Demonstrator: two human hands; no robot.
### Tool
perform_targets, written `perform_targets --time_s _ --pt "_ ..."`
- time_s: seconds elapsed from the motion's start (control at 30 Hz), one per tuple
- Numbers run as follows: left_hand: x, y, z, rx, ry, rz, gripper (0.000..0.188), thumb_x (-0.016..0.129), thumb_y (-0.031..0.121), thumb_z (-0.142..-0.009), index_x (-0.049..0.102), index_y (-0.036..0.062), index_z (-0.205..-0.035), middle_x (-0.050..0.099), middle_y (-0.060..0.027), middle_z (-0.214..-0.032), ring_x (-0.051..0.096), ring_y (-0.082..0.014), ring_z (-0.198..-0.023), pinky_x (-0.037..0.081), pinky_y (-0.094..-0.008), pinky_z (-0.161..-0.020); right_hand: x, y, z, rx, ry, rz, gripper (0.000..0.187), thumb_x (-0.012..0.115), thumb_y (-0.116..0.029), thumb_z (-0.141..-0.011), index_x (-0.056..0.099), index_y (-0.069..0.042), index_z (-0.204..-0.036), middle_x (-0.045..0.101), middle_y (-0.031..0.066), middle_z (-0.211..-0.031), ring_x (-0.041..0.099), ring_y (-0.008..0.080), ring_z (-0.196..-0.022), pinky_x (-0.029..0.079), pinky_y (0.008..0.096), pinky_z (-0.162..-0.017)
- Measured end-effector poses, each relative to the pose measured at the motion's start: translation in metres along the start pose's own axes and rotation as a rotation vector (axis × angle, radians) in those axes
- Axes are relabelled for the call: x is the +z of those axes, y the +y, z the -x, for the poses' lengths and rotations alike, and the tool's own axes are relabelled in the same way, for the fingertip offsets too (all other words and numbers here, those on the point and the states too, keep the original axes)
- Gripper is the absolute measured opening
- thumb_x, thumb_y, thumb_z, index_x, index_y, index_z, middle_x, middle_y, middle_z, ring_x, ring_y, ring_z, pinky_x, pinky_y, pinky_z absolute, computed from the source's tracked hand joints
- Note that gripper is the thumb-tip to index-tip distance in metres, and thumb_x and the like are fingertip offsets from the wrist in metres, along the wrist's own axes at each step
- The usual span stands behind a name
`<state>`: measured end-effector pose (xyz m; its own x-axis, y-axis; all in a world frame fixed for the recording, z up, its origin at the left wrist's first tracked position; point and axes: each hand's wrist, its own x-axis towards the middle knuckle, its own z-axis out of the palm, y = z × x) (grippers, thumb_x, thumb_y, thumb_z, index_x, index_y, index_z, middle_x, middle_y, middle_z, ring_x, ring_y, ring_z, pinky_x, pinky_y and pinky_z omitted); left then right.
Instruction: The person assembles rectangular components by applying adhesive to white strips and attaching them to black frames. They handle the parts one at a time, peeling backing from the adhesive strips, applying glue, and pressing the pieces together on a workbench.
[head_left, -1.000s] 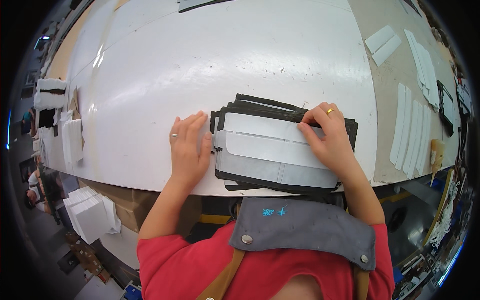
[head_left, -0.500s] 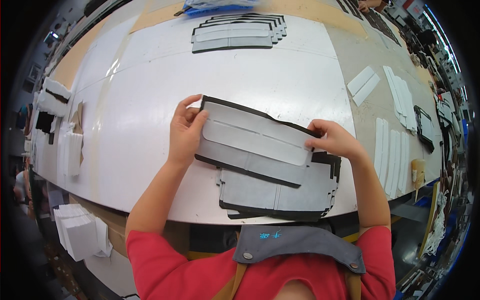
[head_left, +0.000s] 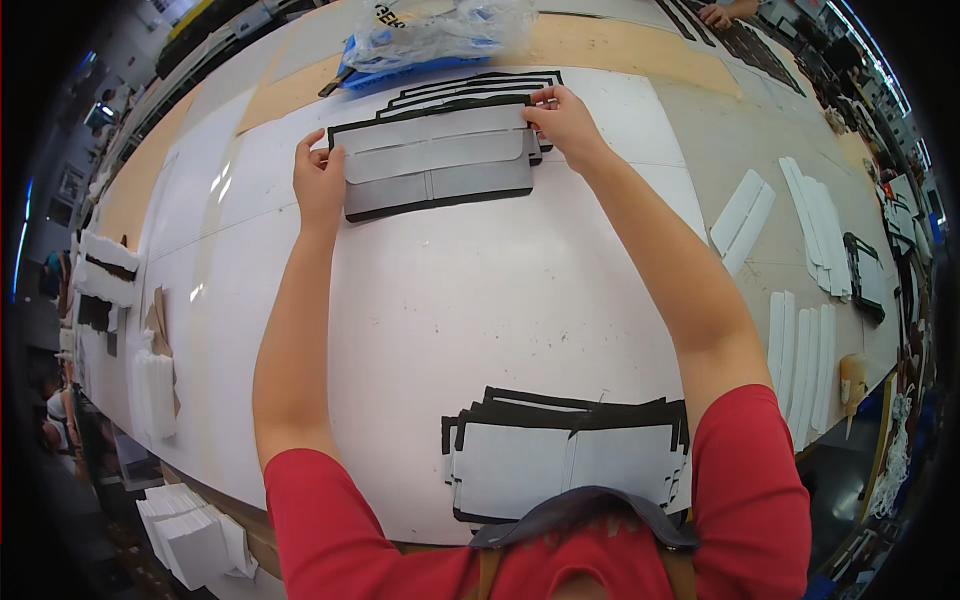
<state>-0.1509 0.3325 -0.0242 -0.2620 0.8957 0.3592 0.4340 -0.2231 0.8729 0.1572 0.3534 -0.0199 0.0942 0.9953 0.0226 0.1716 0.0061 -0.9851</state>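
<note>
As hands (head_left: 318, 182) (head_left: 567, 127) hold panel (head_left: 435, 160), blue tray (head_left: 392, 77), plastic (head_left: 445, 36) atop

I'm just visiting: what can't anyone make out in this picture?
Head view:
Far panel pile: front part, behind the held black-edged panel.
Left hand: some fingertips, behind that panel.
Near panel stack: part of its lower edge, behind the grey apron.
Blue item: its kind, mostly under clear plastic.
Co-worker's hand: the body beyond it, cut off by the upper edge.

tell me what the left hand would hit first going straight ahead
Straight on, the left hand, holding a grey panel, would probably first meet the dark strip beside the blue object, though depth is unclear.
</note>
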Motion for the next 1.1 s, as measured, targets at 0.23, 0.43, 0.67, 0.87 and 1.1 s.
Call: perform_targets --time_s 0.23,0.43,0.67,0.87,1.1 --pt "0.022 -0.036 -0.025 0.089 -0.003 -0.435 0.037 0.058 0.018 -0.081 0.049 0.0077 -0.116 0.060 -0.0074 -0.076 0.058 -0.0197 -0.069 0.046 -0.0323 -0.067 0.011 0.021 -0.033 -0.101 0.101 0.424 0.036 0.063 -0.014 -0.070 0.048 0.000 -0.100 0.059 0.0161 -0.088 0.058 0.0282 -0.081 0.046 0.0345 -0.072" --pt "0.026 -0.033 -0.023 0.109 -0.019 -0.450 0.036 0.055 0.016 -0.082 0.047 0.0073 -0.116 0.061 -0.0086 -0.078 0.060 -0.0243 -0.071 0.046 -0.0357 -0.067 0.011 0.026 -0.036 -0.139 0.132 0.509 0.035 0.066 -0.015 -0.072 0.049 -0.004 -0.100 0.057 0.0076 -0.076 0.057 0.0199 -0.070 0.045 0.0304 -0.066" --pt "0.030 -0.030 -0.022 0.161 -0.014 -0.607 0.036 0.057 0.016 -0.081 0.048 0.0070 -0.115 0.057 -0.0108 -0.089 0.056 -0.0267 -0.084 0.045 -0.0370 -0.074 0.019 0.028 -0.024 -0.331 0.119 0.699 0.011 0.052 -0.015 -0.083 0.059 -0.009 -0.089 0.056 0.0156 -0.093 0.057 0.0322 -0.083 0.047 0.0393 -0.073" --pt "0.026 -0.049 -0.031 0.283 0.206 -0.461 0.032 0.057 0.019 -0.082 0.054 0.0060 -0.111 0.049 -0.0171 -0.107 0.050 -0.0286 -0.095 0.039 -0.0394 -0.086 -0.014 0.023 0.007 -0.538 0.227 0.656 0.016 0.052 -0.017 -0.085 0.060 -0.007 -0.094 0.056 0.0133 -0.097 0.057 0.0301 -0.078 0.047 0.0365 -0.072" --pt "-0.021 -0.011 0.037 0.236 -0.040 -0.234 0.027 0.051 0.021 -0.089 0.053 0.0088 -0.113 0.047 -0.0092 -0.113 0.047 -0.0204 -0.100 0.040 -0.0327 -0.083 -0.182 -0.009 0.116 -0.255 0.267 0.766 0.017 0.054 -0.014 -0.082 0.063 -0.002 -0.091 0.062 0.0123 -0.085 0.059 0.0216 -0.074 0.045 0.0304 -0.067"
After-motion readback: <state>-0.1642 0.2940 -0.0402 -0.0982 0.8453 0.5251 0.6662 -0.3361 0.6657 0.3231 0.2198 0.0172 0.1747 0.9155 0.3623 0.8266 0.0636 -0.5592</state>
